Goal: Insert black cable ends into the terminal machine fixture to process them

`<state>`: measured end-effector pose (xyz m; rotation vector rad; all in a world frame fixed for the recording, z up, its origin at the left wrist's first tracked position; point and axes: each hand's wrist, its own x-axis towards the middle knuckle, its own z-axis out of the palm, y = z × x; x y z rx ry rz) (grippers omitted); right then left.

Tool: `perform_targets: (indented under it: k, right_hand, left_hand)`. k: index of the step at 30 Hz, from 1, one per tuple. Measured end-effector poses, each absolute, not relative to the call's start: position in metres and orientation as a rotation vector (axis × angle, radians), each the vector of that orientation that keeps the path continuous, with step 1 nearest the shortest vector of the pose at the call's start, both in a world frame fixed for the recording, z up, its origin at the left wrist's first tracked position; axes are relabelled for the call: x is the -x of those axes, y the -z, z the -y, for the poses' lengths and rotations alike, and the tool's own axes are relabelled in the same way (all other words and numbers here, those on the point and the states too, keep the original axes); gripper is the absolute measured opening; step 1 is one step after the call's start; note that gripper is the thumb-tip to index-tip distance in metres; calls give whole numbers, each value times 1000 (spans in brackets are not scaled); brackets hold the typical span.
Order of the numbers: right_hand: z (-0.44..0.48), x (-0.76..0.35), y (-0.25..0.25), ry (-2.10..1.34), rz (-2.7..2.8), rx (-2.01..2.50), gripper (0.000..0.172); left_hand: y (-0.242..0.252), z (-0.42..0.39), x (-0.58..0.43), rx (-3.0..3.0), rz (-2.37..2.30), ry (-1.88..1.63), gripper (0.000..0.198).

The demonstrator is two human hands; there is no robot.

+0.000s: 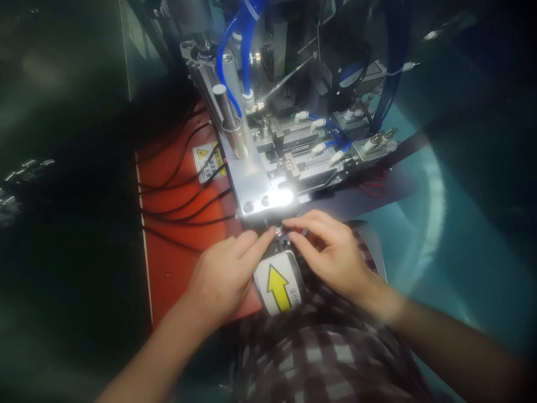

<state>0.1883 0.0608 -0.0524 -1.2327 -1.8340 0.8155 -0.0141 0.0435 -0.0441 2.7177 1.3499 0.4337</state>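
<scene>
One white label (279, 286) on the near grey block, yellow arrow pointing far, characters at its right edge too blurred to read; one warning sticker (208, 161) on the orange plate (176, 263) at left, yellow hazard triangle, print illegible.
</scene>
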Motion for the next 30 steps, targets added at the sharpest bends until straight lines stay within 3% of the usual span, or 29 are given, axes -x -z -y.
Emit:
perform_targets:
  k: [7, 20, 24, 30]
  right_hand:
    - [-60, -191, 57, -671, 1884, 1107, 18]
    - [-58, -188, 60, -885, 1700, 1286, 13]
    - [-63, -184, 59, -1065, 1584, 1398, 5]
    - [-73, -180, 56, -1404, 1389, 1469, 10]
  left_hand:
    - [46, -43, 13, -2712, -1348, -445, 40]
    - [47, -42, 19, -2715, -1331, -432, 39]
    - [47, -43, 17, -2726, -1333, -449, 40]
    - [48, -43, 17, -2746, -1337, -459, 42]
